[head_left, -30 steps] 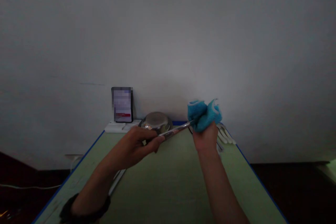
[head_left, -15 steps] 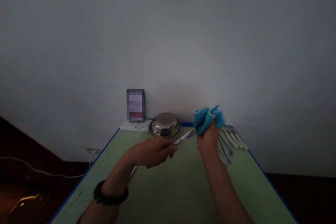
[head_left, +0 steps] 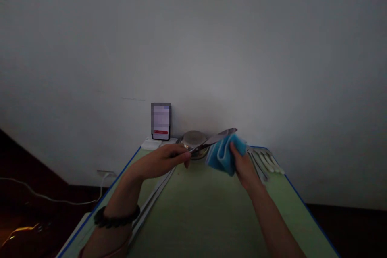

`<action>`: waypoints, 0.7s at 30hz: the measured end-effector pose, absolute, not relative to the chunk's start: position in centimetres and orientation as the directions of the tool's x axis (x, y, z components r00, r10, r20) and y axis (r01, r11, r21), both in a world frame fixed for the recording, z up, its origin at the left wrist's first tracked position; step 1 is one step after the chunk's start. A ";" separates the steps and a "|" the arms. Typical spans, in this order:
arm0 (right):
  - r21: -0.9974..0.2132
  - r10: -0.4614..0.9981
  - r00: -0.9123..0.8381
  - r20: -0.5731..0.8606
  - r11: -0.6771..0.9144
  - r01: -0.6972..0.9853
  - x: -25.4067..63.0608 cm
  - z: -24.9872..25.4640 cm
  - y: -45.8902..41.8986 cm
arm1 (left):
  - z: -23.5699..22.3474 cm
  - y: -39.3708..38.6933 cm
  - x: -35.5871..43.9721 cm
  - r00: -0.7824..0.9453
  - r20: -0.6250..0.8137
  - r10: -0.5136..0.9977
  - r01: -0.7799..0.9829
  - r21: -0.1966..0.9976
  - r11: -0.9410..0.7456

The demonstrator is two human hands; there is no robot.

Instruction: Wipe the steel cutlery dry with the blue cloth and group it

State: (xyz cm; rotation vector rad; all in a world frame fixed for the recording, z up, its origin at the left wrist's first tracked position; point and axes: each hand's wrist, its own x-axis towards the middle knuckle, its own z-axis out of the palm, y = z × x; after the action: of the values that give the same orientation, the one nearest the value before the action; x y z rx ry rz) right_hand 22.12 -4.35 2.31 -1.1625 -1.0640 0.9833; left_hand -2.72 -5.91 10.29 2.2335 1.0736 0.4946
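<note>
My left hand [head_left: 165, 159] grips the handle of a metal table knife [head_left: 217, 138], whose blade points up and to the right above the green table [head_left: 199, 209]. My right hand [head_left: 243, 164] is closed on a blue cloth [head_left: 222, 155] held just under the blade. A dark beaded bracelet sits on my left wrist.
A steel bowl [head_left: 193, 140] stands at the table's far edge behind the knife. A phone [head_left: 161, 121] leans upright against the wall on a white block. Several pieces of cutlery [head_left: 264, 161] lie at the far right. More long utensils [head_left: 152, 201] lie along the left side.
The blade, wrapped inside the cloth before, has come out and now shows bare above it. My right hand has dropped and opened the cloth out below the knife.
</note>
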 end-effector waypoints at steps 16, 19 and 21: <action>-0.997 0.997 0.009 0.074 0.074 0.007 22.2 1.5 -10.0 | 6.6 -7.5 5.8 0.705 -0.086 0.704 0.641 0.500 -0.582; -0.996 0.998 0.048 0.039 0.043 -0.084 22.9 0.8 -10.0 | 5.2 -8.5 7.8 0.726 -0.061 0.685 0.619 0.491 -0.612; -0.994 0.999 0.019 0.032 0.034 -0.103 23.4 0.3 -10.0 | 4.7 -9.0 8.5 0.735 -0.047 0.677 0.607 0.490 -0.625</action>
State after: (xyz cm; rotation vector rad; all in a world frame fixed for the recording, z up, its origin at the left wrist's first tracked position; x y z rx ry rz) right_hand 23.42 -9.98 0.31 -1.1173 -1.1361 1.2190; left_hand 8.54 -8.95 4.68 2.4536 0.9753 0.1940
